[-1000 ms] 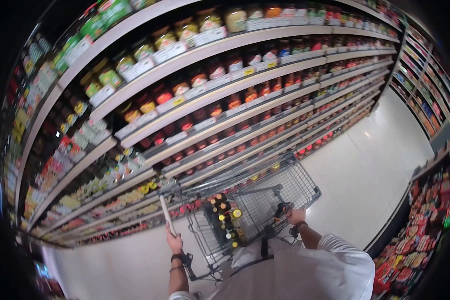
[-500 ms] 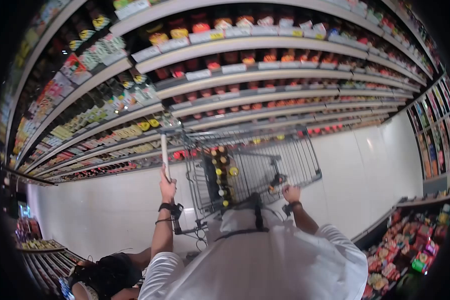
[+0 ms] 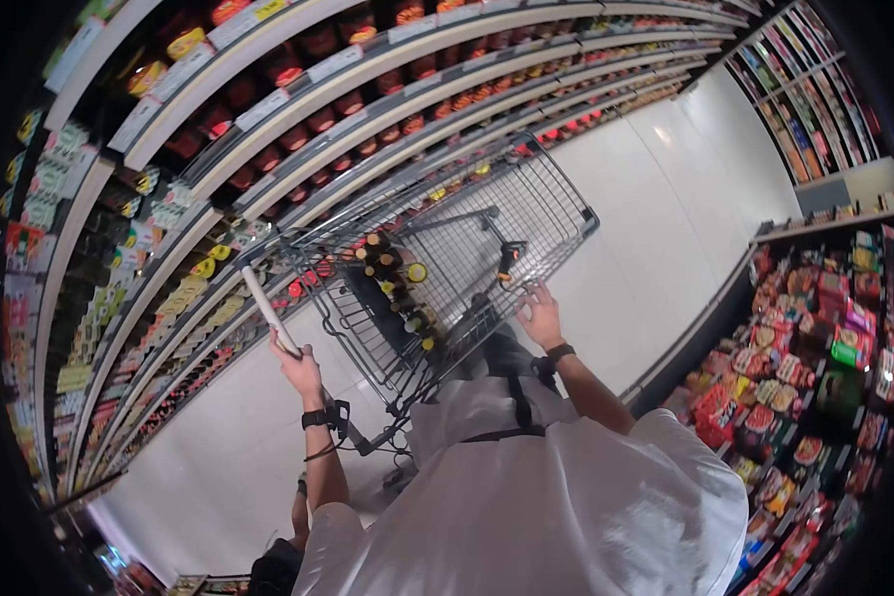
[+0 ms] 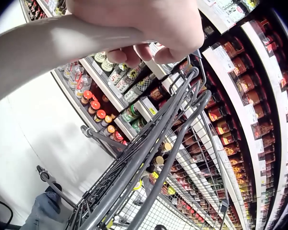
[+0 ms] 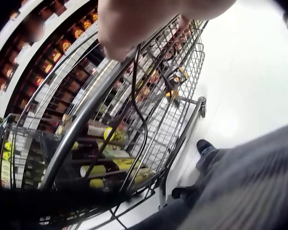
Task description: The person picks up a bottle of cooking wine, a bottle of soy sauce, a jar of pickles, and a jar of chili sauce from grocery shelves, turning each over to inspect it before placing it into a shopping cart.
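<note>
My left hand (image 3: pixel 301 370) grips the pale handle (image 3: pixel 266 306) of a grey wire shopping cart (image 3: pixel 591 215), its fingers curled round the bar in the left wrist view. Over the cart's near side is my right hand (image 3: pixel 540 318), fingers loosely extended and holding nothing. In the right wrist view that hand (image 5: pixel 144 24) overlaps the cart's grey rim (image 5: pixel 81 117), its fingertips partly hidden. Several dark bottles (image 3: pixel 392 283) with yellow or brown caps stand grouped at the cart's handle end. A small black-and-orange object (image 3: pixel 510 260) is nearer the front.
Long shelves (image 3: pixel 387 129) of jars run along the cart's far side. To the right, a display bin (image 3: pixel 785 397) holds red packets. Pale floor (image 3: pixel 656 184) stretches ahead of the cart. Behind on the left, another person's arm (image 3: pixel 299 517) shows.
The head view has swung, so cart and shelves appear turned. My right hand has come away from beside the black-and-orange object, its fingers now more spread. The left hand keeps holding the handle.
</note>
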A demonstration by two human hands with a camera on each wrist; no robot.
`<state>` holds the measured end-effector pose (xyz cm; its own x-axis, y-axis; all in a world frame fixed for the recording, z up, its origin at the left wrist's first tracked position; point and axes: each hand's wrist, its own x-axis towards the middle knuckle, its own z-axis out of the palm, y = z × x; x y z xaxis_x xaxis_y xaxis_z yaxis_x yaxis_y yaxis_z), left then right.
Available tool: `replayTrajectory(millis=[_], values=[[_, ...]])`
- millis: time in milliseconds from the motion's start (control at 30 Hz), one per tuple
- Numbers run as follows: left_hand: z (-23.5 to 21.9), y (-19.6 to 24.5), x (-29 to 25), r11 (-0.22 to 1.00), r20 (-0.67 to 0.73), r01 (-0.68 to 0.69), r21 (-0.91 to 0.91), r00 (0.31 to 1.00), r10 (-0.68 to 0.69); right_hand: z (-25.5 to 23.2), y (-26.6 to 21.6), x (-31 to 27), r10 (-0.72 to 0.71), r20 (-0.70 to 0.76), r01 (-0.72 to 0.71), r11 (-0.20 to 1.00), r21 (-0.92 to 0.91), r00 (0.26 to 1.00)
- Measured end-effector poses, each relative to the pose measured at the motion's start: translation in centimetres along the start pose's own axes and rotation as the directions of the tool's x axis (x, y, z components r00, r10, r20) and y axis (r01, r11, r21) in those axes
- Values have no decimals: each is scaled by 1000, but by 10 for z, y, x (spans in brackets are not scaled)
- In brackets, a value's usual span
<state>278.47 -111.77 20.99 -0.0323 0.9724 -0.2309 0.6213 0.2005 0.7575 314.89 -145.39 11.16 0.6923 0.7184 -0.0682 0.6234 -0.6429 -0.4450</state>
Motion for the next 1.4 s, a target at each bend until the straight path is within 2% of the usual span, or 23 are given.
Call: replayTrajectory(millis=[167, 233, 267, 300, 400, 433, 533, 600, 667, 700, 733, 767, 800, 833, 867, 900, 967, 1033, 1067, 1100, 1133, 1300, 1400], values=[[-2, 5, -3, 998, 17, 2, -60, 1000, -1, -14, -48, -29, 129, -73, -124, 990, 62, 989], [-3, 5, -6, 998, 34, 5, -59, 999, -3, 4, -31, -30, 230, -63, -189, 904, 384, 971], [-3, 2, -8, 999, 35, -12, -45, 999, 14, 12, -20, -29, 277, -50, -209, 821, 531, 960], [-2, -1, -8, 999, 34, -31, -34, 999, 33, 14, -13, -26, 382, 134, -385, 718, 580, 914], [-2, 14, -12, 997, 37, -53, -57, 998, 55, 28, -1, -15, 388, 518, -619, 206, 758, 762], [-2, 10, -12, 995, 38, -76, -70, 996, 79, 31, -1, -12, 393, 569, -638, 63, 767, 722], [5, -2, -5, 987, -10, -156, -46, 988, 156, 29, 9, -3, 307, 673, -718, 57, 693, 673], [4, -6, -4, 987, -28, -158, -11, 987, 157, 36, 21, 2, 305, 650, -714, 192, 674, 696], [4, -9, -2, 994, -11, -112, 14, 994, 112, 52, 40, 9, 296, 658, -705, 471, 530, 692], [8, -41, 14, 969, -54, -248, 21, 967, 248, 42, 36, 12, 271, 704, -739, 417, 529, 657], [8, -29, 9, 973, -54, -216, 80, 974, 221, 31, 33, 15, 242, 748, -773, 363, 521, 618], [7, -15, 0, 974, -56, -183, 137, 980, 192, 31, 35, 18, 113, 638, -550, 633, 544, 762], [8, -2, -8, 971, -59, -144, 193, 986, 158, 32, 37, 18, -64, 533, -257, 823, 506, 844], [11, -6, -6, 965, -77, -126, 229, 986, 147, 33, 42, 20, -269, 444, 73, 909, 410, 855], [14, 3, -7, 959, -70, -105, 263, 989, 127, 24, 39, 21, -416, 381, 260, 880, 397, 826], [16, 14, -12, 952, -68, -76, 297, 993, 101, 16, 35, 23, -397, 475, -1, 767, 641, 785], [19, 1, -10, 940, -92, -106, 323, 985, 143, -2, 33, 36, -551, 467, -48, 610, 791, 692], [24, -5, -10, 932, -98, -93, 349, 986, 135, -24, 24, 44, -814, 272, 418, 514, 750, 513], [26, -13, -7, 921, -110, -119, 372, 979, 171, -37, 11, 48, -622, 406, -149, 424, 894, 670], [28, -14, -7, 923, -111, -98, 372, 983, 149, -50, -6, 50, -412, 626, -640, 123, 758, 662], [31, -11, -9, 925, -107, -81, 372, 986, 130, -59, -17, 53, -261, 839, -868, -289, 403, 477], [44, 13, -24, 953, -109, -58, 298, 989, 95, -42, -10, 54, -313, 786, -807, -466, 361, 533], [52, 18, -26, 971, -85, -66, 231, 992, 88, -37, -10, 44, -329, 649, -726, -373, 578, 686]])
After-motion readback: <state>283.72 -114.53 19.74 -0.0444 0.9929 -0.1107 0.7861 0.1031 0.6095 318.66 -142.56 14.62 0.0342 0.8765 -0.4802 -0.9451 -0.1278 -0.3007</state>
